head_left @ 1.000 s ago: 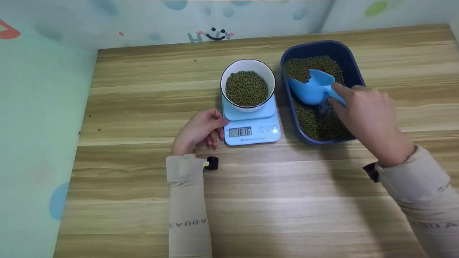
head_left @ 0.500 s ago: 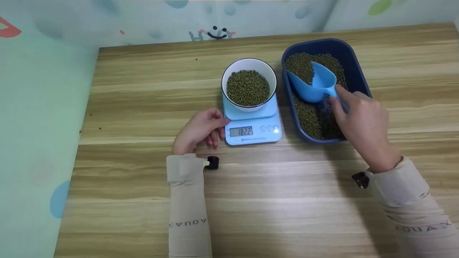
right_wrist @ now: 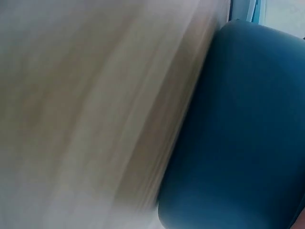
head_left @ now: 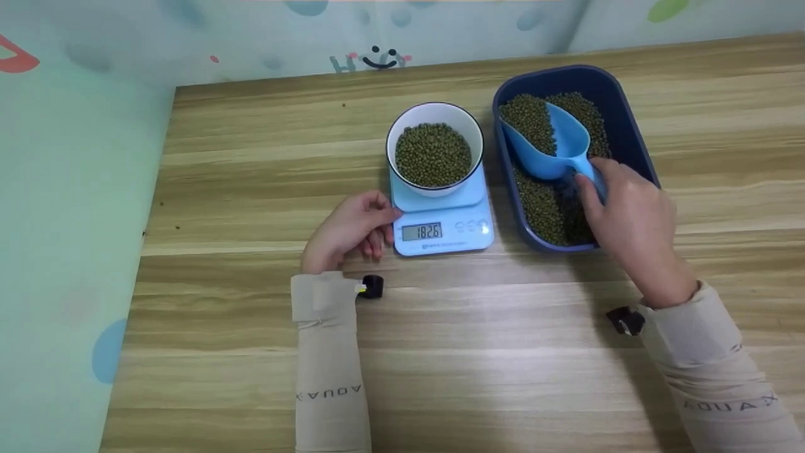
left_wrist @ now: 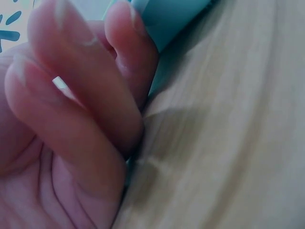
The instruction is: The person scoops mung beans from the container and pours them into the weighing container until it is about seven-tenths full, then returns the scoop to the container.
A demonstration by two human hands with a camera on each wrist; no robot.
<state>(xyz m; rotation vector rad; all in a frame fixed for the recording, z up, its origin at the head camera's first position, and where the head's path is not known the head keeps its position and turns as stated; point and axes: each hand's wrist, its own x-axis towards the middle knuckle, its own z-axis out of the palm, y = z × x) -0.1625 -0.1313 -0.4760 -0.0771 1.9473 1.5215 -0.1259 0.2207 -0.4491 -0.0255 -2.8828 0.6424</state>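
Observation:
My right hand [head_left: 635,214] grips the handle of a blue scoop [head_left: 571,135] inside a dark blue tub [head_left: 632,126] of mung beans [head_left: 541,214]. Beans fill the left part of the scoop. To the left, a white dark-rimmed bowl [head_left: 409,123] holding mung beans stands on a light blue kitchen scale [head_left: 462,242], whose display reads 182.6. The thumb and curled fingers of my left hand [head_left: 352,226] hold the scale's left edge. Those fingers [left_wrist: 90,109] loom large in the left wrist view. The tub's outer wall [right_wrist: 238,129] fills the right wrist view's right side.
A wood-grain table [head_left: 251,352] lies beneath everything. A patterned wall [head_left: 283,38] borders it at the back, and a pale green wall [head_left: 56,220] at the left. A few dark specks [head_left: 177,227] dot the tabletop on the left.
My right hand has shifted left and slightly toward me, and the scoop has gathered more beans. The display has crept up from 181.6 through 182.2 to 182.6. My left hand has stayed put.

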